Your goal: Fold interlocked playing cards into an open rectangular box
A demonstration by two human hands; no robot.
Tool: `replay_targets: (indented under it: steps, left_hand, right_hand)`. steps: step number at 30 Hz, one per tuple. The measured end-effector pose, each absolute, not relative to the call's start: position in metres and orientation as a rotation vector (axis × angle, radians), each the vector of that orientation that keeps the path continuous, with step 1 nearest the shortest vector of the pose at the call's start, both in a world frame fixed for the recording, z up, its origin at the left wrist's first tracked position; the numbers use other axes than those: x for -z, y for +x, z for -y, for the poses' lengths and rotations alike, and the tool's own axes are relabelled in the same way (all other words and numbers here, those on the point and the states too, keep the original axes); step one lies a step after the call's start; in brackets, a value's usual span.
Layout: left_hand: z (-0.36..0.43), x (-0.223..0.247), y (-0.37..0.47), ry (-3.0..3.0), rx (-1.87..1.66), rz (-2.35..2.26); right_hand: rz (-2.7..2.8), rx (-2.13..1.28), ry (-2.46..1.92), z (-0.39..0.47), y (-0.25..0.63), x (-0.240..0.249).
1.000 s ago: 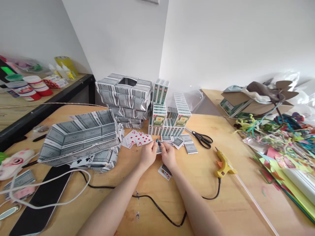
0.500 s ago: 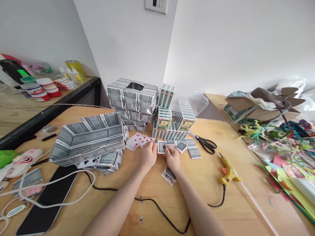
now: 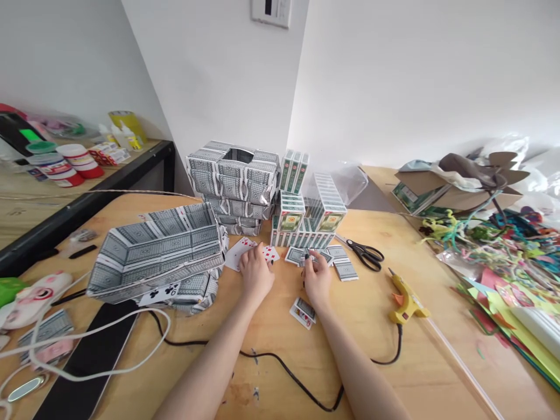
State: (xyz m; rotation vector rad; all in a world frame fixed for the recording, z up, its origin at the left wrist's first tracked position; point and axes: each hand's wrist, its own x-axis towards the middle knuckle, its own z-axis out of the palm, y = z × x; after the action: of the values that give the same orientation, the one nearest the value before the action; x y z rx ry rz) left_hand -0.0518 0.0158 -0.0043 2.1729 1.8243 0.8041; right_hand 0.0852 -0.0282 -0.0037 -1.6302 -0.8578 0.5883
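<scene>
My left hand [image 3: 257,274] rests on a fan of face-up playing cards [image 3: 235,255] with red diamonds. Its fingers lie over them, the thumb held apart, and one diamond card [image 3: 270,254] shows at their right. To the right, my right hand [image 3: 318,283] has its fingertips at a row of grey-backed playing cards [image 3: 296,255], fingers apart. Whether it lifts any card cannot be seen. Just below that hand lies a small group of cards [image 3: 302,315], partly face up. More face-down cards [image 3: 345,269] lie beyond its right side.
An open card-covered box [image 3: 161,251] stands at left, a card-covered stack [image 3: 234,181] behind. Boxed card decks [image 3: 301,227] stand at the back. Black scissors [image 3: 370,255], a yellow glue gun [image 3: 408,300] and its black cable [image 3: 289,373] lie around my arms. Craft materials [image 3: 490,239] crowd the right.
Both hands have parted from the single card held between them, which now appears laid down at the face-down row. My left hand has moved left onto the face-up cards.
</scene>
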Motion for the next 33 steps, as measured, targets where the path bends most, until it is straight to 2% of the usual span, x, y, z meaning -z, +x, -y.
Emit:
replay_targets:
  steps: [8,14,24,27,33]
  left_hand:
    - [-0.02,0.002,-0.054,2.112,-0.61,-1.895]
    - [-0.018,0.004,-0.053,2.135,-0.631,-1.876]
    - [-0.019,0.002,-0.046,2.098,-0.755,-1.809]
    - [-0.019,-0.001,-0.047,2.101,-0.863,-1.678]
    - [-0.013,-0.01,-0.044,2.113,-1.016,-1.115]
  right_hand:
    - [1.052,-0.641,-1.576,0.026,0.083,0.007]
    - [1.28,-0.669,-1.569,0.028,0.079,0.009]
    - [1.045,-0.675,-1.618,0.028,0.075,0.007]
    - [0.996,-0.735,-1.579,0.028,0.075,0.003]
    - [0.986,-0.884,-1.482,0.026,0.08,-0.003]
